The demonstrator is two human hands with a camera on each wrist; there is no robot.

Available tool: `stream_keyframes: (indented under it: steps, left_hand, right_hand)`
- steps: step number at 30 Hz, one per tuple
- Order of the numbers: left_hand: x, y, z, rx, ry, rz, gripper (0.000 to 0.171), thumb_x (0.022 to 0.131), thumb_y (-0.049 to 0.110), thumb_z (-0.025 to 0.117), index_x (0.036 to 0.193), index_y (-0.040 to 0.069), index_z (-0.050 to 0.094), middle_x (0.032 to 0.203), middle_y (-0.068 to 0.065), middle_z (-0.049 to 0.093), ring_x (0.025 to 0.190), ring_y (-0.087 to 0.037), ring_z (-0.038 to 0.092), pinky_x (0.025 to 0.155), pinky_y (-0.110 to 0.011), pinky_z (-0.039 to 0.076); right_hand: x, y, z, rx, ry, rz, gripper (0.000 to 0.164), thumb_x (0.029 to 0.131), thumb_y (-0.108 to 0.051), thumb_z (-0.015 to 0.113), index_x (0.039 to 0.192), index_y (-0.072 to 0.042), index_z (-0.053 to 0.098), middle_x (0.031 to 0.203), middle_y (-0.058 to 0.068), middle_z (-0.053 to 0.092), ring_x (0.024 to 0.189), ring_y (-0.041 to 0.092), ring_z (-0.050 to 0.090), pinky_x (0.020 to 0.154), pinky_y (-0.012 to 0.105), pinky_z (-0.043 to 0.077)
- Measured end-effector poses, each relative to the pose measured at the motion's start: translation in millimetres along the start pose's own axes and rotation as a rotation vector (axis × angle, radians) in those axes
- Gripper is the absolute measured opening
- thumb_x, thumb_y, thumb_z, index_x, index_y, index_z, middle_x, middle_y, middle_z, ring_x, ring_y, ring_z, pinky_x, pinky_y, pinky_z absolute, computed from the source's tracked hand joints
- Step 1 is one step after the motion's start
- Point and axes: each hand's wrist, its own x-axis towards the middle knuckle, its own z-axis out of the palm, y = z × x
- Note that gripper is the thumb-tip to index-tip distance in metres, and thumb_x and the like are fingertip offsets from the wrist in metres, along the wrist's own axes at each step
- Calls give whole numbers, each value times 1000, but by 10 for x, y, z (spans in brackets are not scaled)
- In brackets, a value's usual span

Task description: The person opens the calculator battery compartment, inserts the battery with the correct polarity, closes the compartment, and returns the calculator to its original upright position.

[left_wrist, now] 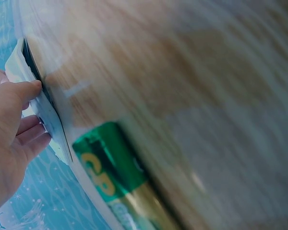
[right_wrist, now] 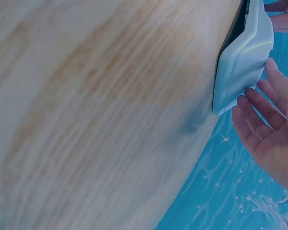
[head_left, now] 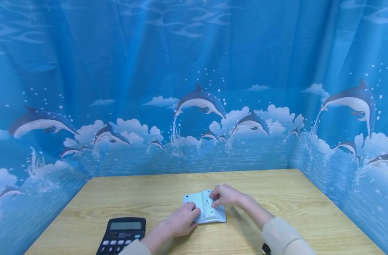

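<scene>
A pale blue device (head_left: pixel 194 199), seemingly a calculator lying face down, rests on the table with its ridged back up. My left hand (head_left: pixel 183 219) holds its near left side; in the left wrist view the thumb (left_wrist: pixel 32 87) is at the edge by the tabletop and the other fingers lie against the back. Bent over the device's right part, my right hand (head_left: pixel 227 195) touches the back with thumb and fingertips near a small slot. Seen from the right wrist, those fingers (right_wrist: pixel 252 112) are fairly extended against the pale shell (right_wrist: pixel 242 67). Anything small under the fingertips is hidden.
A black calculator (head_left: pixel 125 233) lies at the near left of the wooden table (head_left: pixel 142 194). Close to the left wrist camera is a green and gold battery (left_wrist: pixel 108 167) marked GP. A blue dolphin-print curtain (head_left: pixel 260 71) surrounds the table's back and sides.
</scene>
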Motion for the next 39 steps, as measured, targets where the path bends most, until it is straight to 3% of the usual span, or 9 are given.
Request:
stream_keyframes:
  steps: [20, 39]
  left_hand:
    - [1, -5, -24, -27, -13, -8, 24, 80, 24, 70, 98, 13, 58, 92, 0, 51, 83, -11, 48, 74, -23, 45]
    - [-6, 2, -26, -4, 6, 15, 24, 80, 25, 71, 96, 13, 58, 91, -1, 50, 83, -11, 48, 74, -23, 45]
  right_hand:
    - [-21, 84, 22, -4, 34, -60, 37, 77, -20, 75, 106, 0, 67, 82, -1, 59, 73, 7, 52, 66, 21, 46]
    - [-25, 49, -4, -30, 10, -77, 36, 77, -19, 74, 105, 3, 67, 77, -2, 58, 69, 4, 49, 63, 20, 44]
